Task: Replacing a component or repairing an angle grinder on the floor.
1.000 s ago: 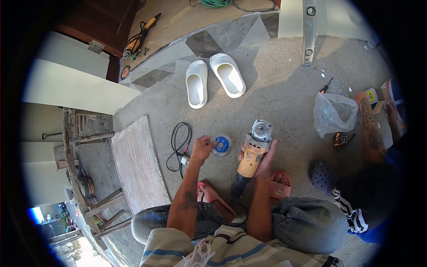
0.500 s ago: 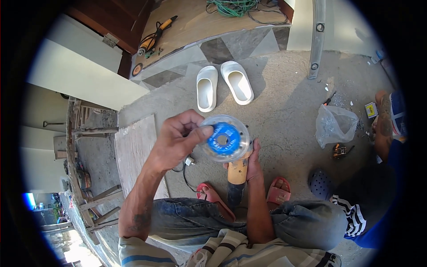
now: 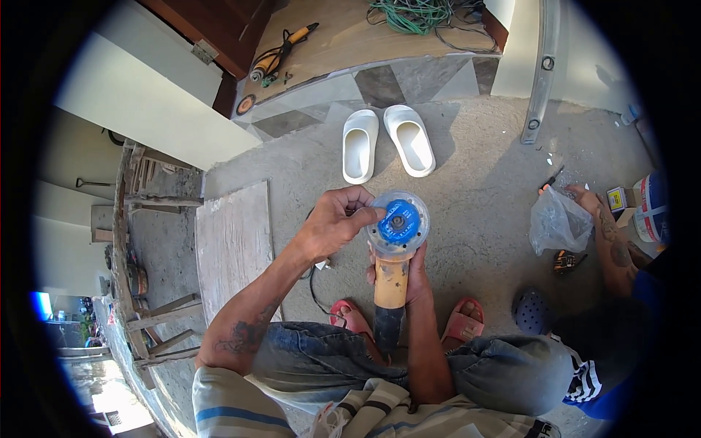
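Note:
My left hand (image 3: 337, 225) pinches the edge of a round grinder disc (image 3: 413, 232) between thumb and fingers. The disc has a blue centre and a pale grey rim with small holes. It lies over the head of an angle grinder (image 3: 391, 281), and something dark like the spindle shows in its centre hole. Below the disc, my right hand (image 3: 418, 281) is wrapped round the grinder's yellow, scuffed body; its black rear end points toward me. The disc hides most of the grinder's head.
White slippers (image 3: 410, 140) stand ahead, below a tiled step. At right, a co-worker's hand (image 3: 584, 198) is by a clear plastic bag (image 3: 558, 225), near a tape measure (image 3: 564, 261) and a bucket (image 3: 650, 208). A board (image 3: 234, 241) lies left; a spirit level (image 3: 542, 73) leans far right.
The disc has come over the grinder's head, and its centre hole now shows something dark inside. The co-worker's hand has reached to the plastic bag. My view has shifted slightly left.

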Tool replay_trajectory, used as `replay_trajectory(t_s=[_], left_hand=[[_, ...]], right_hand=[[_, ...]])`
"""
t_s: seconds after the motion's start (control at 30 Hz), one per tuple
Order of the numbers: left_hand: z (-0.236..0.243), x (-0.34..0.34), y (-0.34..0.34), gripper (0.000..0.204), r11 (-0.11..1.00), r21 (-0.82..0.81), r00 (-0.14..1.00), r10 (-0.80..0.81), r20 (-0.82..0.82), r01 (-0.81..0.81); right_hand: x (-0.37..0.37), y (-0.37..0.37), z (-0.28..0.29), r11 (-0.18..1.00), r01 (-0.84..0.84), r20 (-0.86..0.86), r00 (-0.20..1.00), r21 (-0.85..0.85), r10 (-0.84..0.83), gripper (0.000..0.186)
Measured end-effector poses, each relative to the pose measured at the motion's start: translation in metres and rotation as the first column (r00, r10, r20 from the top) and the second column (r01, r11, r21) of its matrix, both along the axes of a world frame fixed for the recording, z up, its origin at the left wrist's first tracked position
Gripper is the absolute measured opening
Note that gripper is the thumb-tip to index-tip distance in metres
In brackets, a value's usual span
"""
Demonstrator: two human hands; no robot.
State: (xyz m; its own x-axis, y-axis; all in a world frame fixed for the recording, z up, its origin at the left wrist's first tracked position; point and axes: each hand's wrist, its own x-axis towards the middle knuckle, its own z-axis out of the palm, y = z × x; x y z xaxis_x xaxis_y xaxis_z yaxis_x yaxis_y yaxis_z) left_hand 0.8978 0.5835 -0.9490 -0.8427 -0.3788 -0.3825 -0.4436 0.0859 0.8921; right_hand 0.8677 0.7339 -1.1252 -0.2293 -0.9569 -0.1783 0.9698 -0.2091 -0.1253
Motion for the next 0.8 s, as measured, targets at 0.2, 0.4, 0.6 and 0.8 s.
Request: replay_trajectory(t_s=[0.2,0.4,0.6,0.8], left_hand=[[-0.008,0.003,-0.01,0.018,0.999,-0.032,0.999,-0.007,0.033,0.008],[-0.012,0.001,-0.012,0.018,1.0,-0.018,0.999,0.009,0.032,-0.009],[-0.018,-0.002,-0.014,0.024,0.988,-0.154,1.0,-0.017,-0.019,0.014],[-0.04,0.021,-0.072,0.026,0.847,-0.532,0.987,0.067,0.144,0.02]], right_hand=[[0.003,-0.002,-0.001,1.0,-0.002,0.025,1.0,0.024,0.001,0.099],[0.0,-0.001,0.001,0.996,-0.013,-0.03,0.999,0.093,0.016,0.096],[-0.004,0.002,-0.004,0.997,0.021,0.043,0.999,0.071,-0.024,0.096],[-0.01,0.003,-0.003,0.953,0.17,-0.133,0.981,0.25,-0.14,0.087]])
